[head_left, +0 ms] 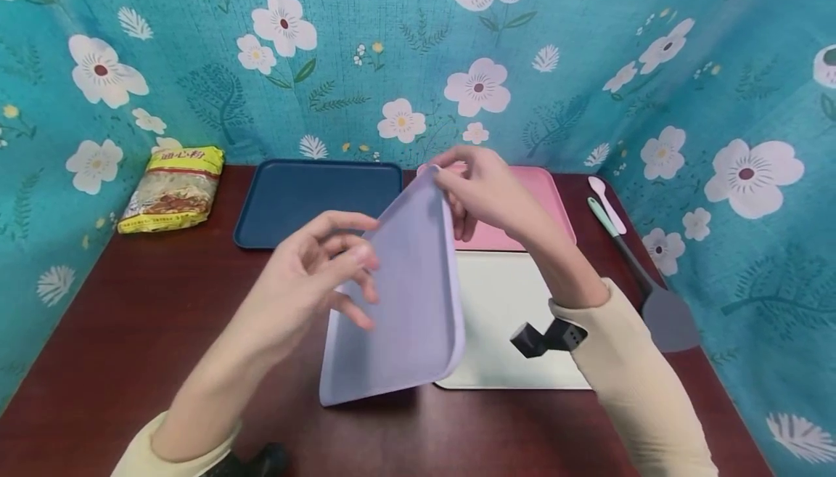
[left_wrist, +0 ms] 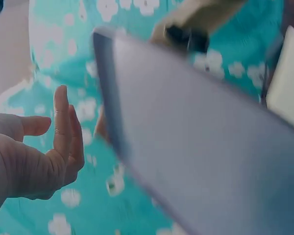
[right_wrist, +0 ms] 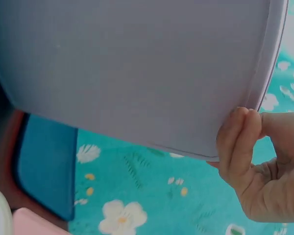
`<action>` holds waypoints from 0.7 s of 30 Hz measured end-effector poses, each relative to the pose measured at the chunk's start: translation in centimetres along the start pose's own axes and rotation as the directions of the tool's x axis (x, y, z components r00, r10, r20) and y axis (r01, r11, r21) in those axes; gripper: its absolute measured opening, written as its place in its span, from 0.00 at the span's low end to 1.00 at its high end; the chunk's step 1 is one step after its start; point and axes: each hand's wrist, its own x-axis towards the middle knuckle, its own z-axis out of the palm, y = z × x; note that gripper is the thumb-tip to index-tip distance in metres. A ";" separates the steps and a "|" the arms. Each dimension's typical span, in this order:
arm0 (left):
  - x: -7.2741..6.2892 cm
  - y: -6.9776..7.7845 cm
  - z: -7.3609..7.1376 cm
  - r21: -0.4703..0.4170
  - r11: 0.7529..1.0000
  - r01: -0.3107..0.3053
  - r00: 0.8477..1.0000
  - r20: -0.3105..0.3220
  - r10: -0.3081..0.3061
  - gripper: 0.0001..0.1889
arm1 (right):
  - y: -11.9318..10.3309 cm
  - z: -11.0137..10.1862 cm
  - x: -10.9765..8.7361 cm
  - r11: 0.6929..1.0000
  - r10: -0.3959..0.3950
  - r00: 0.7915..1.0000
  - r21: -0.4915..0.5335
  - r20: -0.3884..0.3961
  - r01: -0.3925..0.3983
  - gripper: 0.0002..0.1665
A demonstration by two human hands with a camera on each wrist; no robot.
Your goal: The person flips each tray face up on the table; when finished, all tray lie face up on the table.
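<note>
A lavender tray (head_left: 408, 295) is held up at a steep tilt above the table's front middle. My right hand (head_left: 480, 190) pinches its upper corner between thumb and fingers; the right wrist view shows the fingers (right_wrist: 240, 142) against the tray's underside. My left hand (head_left: 320, 266) is beside the tray's left edge, its fingers spread and loosely bent. In the left wrist view a gap separates that left hand (left_wrist: 44, 147) from the blurred tray (left_wrist: 186, 127), so it holds nothing.
A navy tray (head_left: 320, 201) and a pink tray (head_left: 538, 201) lie at the back, a cream tray (head_left: 503, 317) in front of the pink one. A yellow food packet (head_left: 173, 190) lies back left. At right lie a spatula (head_left: 666, 317) and a white spoon (head_left: 607, 205). A floral curtain surrounds the table.
</note>
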 end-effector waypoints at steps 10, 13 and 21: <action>-0.1 -6.0 -11.1 0.275 0.922 0.271 0.955 -0.196 -0.222 0.26 | 6.3 -2.1 -3.0 0.980 -0.050 0.997 0.189 -0.065 0.061 0.22; 0.1 -7.9 -13.5 0.349 0.856 0.380 0.922 -0.223 -0.318 0.31 | 7.8 -1.8 -3.6 0.959 -0.033 0.998 0.280 -0.061 0.049 0.23; -0.2 -10.6 -15.8 0.495 0.708 0.504 0.856 -0.177 -0.485 0.35 | 10.7 0.0 -4.3 0.931 -0.059 0.998 0.358 -0.030 0.066 0.24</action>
